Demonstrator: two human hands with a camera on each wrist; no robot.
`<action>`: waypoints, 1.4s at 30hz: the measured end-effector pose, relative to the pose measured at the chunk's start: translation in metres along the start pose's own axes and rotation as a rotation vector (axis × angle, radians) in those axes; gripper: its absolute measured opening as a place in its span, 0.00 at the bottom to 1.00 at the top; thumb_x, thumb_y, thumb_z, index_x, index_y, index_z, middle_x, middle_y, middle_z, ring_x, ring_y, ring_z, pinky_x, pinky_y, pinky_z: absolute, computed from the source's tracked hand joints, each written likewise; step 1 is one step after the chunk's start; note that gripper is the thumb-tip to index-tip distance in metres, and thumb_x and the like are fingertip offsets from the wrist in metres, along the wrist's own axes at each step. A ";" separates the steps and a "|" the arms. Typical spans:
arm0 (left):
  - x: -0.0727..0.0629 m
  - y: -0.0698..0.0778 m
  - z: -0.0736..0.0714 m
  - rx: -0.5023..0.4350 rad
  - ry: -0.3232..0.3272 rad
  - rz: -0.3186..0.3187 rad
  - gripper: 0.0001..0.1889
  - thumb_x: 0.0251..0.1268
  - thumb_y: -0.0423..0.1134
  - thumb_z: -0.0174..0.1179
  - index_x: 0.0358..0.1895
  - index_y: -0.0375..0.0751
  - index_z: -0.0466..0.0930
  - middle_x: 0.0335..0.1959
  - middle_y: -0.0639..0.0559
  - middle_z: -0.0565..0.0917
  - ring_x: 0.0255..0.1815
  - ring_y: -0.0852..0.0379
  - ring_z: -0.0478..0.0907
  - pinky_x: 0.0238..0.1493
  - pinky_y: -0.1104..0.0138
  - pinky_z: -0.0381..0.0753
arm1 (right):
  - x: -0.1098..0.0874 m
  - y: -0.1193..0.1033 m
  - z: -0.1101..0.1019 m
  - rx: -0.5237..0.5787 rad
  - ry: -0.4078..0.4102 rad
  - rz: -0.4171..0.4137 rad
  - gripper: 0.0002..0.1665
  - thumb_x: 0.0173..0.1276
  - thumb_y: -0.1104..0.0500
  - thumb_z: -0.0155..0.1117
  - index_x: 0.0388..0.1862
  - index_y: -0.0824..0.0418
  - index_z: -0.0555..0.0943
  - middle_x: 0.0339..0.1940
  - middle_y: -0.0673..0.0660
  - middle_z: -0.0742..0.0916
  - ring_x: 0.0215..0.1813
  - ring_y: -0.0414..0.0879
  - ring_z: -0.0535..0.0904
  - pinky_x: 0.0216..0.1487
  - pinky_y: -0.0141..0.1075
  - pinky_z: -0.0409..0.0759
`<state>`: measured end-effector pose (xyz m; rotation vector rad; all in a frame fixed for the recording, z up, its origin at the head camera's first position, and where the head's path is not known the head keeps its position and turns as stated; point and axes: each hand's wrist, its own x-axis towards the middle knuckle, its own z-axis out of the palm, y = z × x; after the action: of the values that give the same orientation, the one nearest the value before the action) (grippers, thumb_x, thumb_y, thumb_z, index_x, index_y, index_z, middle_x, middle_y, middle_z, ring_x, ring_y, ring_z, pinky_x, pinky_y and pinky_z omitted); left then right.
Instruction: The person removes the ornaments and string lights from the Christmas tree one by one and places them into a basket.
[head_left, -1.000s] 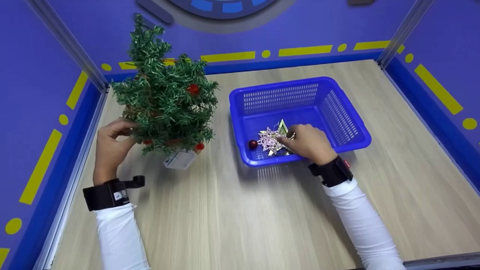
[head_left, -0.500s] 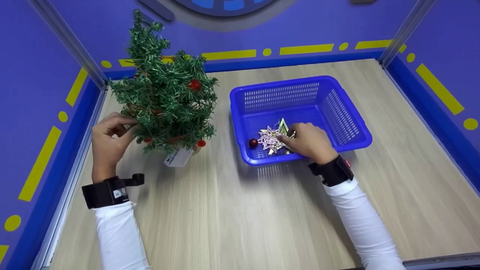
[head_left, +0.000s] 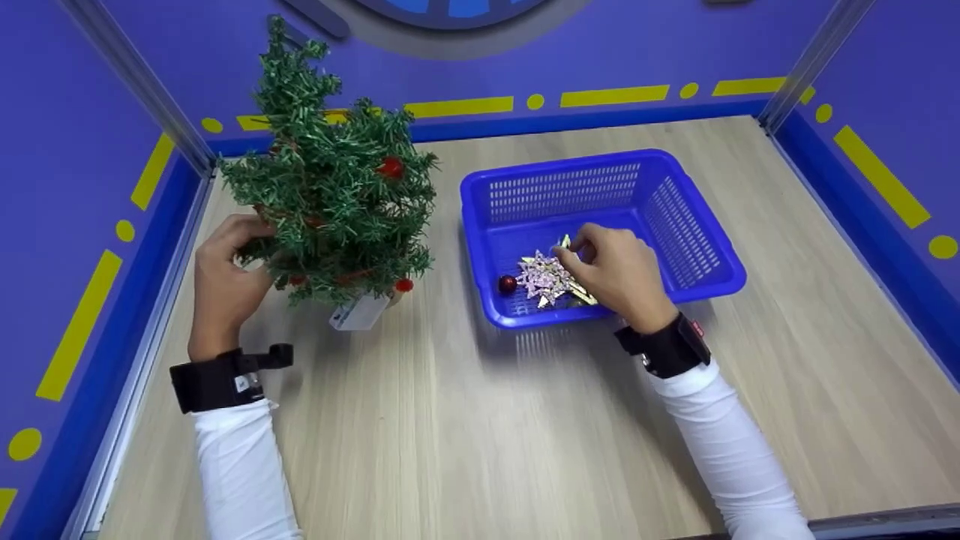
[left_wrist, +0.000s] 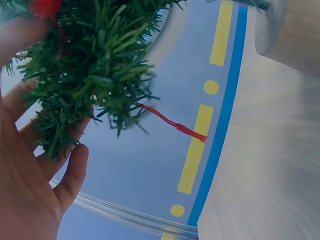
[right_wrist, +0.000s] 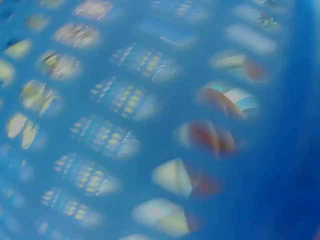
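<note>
On the left stands a small artificial Christmas tree (head_left: 337,187) with red pom-poms. My left hand (head_left: 232,277) grips a low branch at its left side; in the left wrist view, fingers (left_wrist: 30,125) wrap behind the green branch (left_wrist: 95,65), and a red wire tie (left_wrist: 170,122) sticks out. My right hand (head_left: 619,274) is over the blue basket (head_left: 487,311), thumb and fingertips drawn close together above a heap of glittery pink star ornaments (head_left: 543,277). A gold triangle ornament's tip (head_left: 565,241) shows just beyond the fingertips; I cannot tell whether they pinch it.
A dark red ball (head_left: 507,284) lies in the basket's near-left corner. A white tag (head_left: 360,313) hangs at the tree's base. Blue-purple panels (head_left: 480,75) enclose the wooden table (head_left: 450,420) at the back and sides. The right wrist view shows the blurred, slotted basket wall (right_wrist: 165,120).
My right hand has shifted slightly up and away from me over the heap, baring gold pieces beneath it. The left hand has shifted slightly at the same branch.
</note>
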<state>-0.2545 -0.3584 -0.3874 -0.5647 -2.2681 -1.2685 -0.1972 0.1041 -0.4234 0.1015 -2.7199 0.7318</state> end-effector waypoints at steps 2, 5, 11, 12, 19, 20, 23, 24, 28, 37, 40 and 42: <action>0.000 0.000 0.000 -0.009 0.008 0.016 0.10 0.58 0.19 0.61 0.42 0.27 0.85 0.45 0.47 0.84 0.42 0.70 0.76 0.46 0.74 0.69 | -0.003 -0.010 -0.002 0.056 0.050 -0.051 0.18 0.67 0.42 0.69 0.32 0.55 0.84 0.22 0.49 0.84 0.25 0.44 0.77 0.27 0.40 0.72; 0.001 0.000 0.000 -0.035 0.007 0.030 0.09 0.59 0.20 0.62 0.42 0.27 0.85 0.43 0.51 0.84 0.42 0.71 0.76 0.47 0.75 0.69 | -0.009 -0.028 -0.005 0.146 0.082 -0.134 0.15 0.69 0.45 0.69 0.31 0.55 0.84 0.22 0.49 0.84 0.24 0.40 0.76 0.27 0.36 0.74; -0.003 -0.006 -0.004 -0.150 -0.016 0.016 0.09 0.57 0.21 0.63 0.41 0.27 0.85 0.40 0.46 0.83 0.39 0.66 0.75 0.46 0.73 0.70 | -0.023 -0.065 -0.001 0.316 0.028 -0.275 0.10 0.69 0.51 0.70 0.36 0.57 0.83 0.27 0.48 0.85 0.27 0.37 0.77 0.29 0.34 0.79; -0.004 -0.006 -0.005 -0.168 -0.021 0.015 0.09 0.56 0.21 0.64 0.41 0.27 0.84 0.39 0.46 0.83 0.37 0.65 0.75 0.45 0.72 0.70 | -0.024 -0.071 0.001 0.331 0.011 -0.300 0.10 0.69 0.52 0.70 0.37 0.57 0.82 0.28 0.48 0.85 0.28 0.38 0.78 0.30 0.34 0.79; -0.007 -0.010 -0.004 -0.227 -0.046 0.016 0.10 0.54 0.21 0.67 0.41 0.26 0.84 0.38 0.55 0.83 0.35 0.63 0.74 0.43 0.73 0.71 | -0.031 -0.127 0.028 0.369 -0.151 -0.383 0.26 0.68 0.47 0.71 0.57 0.60 0.79 0.46 0.54 0.87 0.45 0.46 0.82 0.46 0.36 0.82; -0.007 -0.010 -0.004 -0.232 -0.047 0.016 0.10 0.53 0.21 0.67 0.41 0.26 0.83 0.38 0.56 0.83 0.35 0.63 0.74 0.43 0.73 0.71 | -0.031 -0.135 0.034 0.365 -0.187 -0.381 0.31 0.68 0.45 0.70 0.62 0.61 0.77 0.52 0.55 0.86 0.51 0.46 0.82 0.52 0.37 0.82; -0.006 -0.010 -0.003 -0.241 -0.049 0.020 0.10 0.53 0.21 0.68 0.41 0.25 0.83 0.38 0.57 0.82 0.35 0.63 0.74 0.43 0.72 0.71 | -0.032 -0.155 0.055 0.323 -0.284 -0.370 0.43 0.68 0.39 0.68 0.73 0.60 0.69 0.68 0.56 0.80 0.68 0.48 0.75 0.68 0.40 0.75; -0.007 -0.009 -0.002 -0.243 -0.049 0.019 0.10 0.53 0.20 0.67 0.40 0.25 0.83 0.38 0.57 0.83 0.34 0.63 0.73 0.42 0.72 0.70 | -0.032 -0.159 0.061 0.319 -0.292 -0.364 0.45 0.67 0.40 0.69 0.75 0.60 0.67 0.70 0.56 0.78 0.70 0.49 0.74 0.71 0.41 0.72; -0.007 -0.008 -0.001 -0.248 -0.057 0.020 0.10 0.52 0.19 0.66 0.40 0.26 0.83 0.37 0.54 0.83 0.34 0.61 0.73 0.41 0.71 0.70 | -0.031 -0.170 0.083 0.307 -0.304 -0.342 0.50 0.66 0.40 0.70 0.79 0.57 0.59 0.73 0.55 0.74 0.73 0.49 0.70 0.74 0.43 0.69; -0.005 -0.007 -0.001 -0.251 -0.059 0.028 0.10 0.52 0.20 0.67 0.39 0.25 0.83 0.36 0.58 0.81 0.33 0.63 0.72 0.40 0.72 0.70 | -0.032 -0.176 0.121 0.294 -0.291 -0.293 0.40 0.68 0.39 0.68 0.70 0.58 0.67 0.61 0.54 0.81 0.62 0.47 0.78 0.63 0.38 0.78; -0.005 -0.008 -0.002 -0.263 -0.062 0.026 0.10 0.52 0.20 0.67 0.40 0.25 0.83 0.36 0.57 0.81 0.33 0.63 0.72 0.40 0.72 0.70 | -0.031 -0.175 0.128 0.319 -0.270 -0.302 0.39 0.68 0.39 0.67 0.69 0.58 0.68 0.60 0.55 0.83 0.61 0.48 0.79 0.63 0.39 0.78; -0.004 -0.009 -0.002 -0.268 -0.065 0.024 0.11 0.52 0.20 0.67 0.40 0.25 0.83 0.36 0.55 0.81 0.33 0.62 0.72 0.40 0.72 0.70 | -0.030 -0.175 0.130 0.352 -0.261 -0.302 0.38 0.68 0.40 0.68 0.68 0.57 0.68 0.59 0.55 0.84 0.61 0.49 0.81 0.62 0.39 0.79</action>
<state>-0.2555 -0.3644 -0.3950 -0.7347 -2.1486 -1.5749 -0.1798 -0.1126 -0.4565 0.7165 -2.6865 1.1601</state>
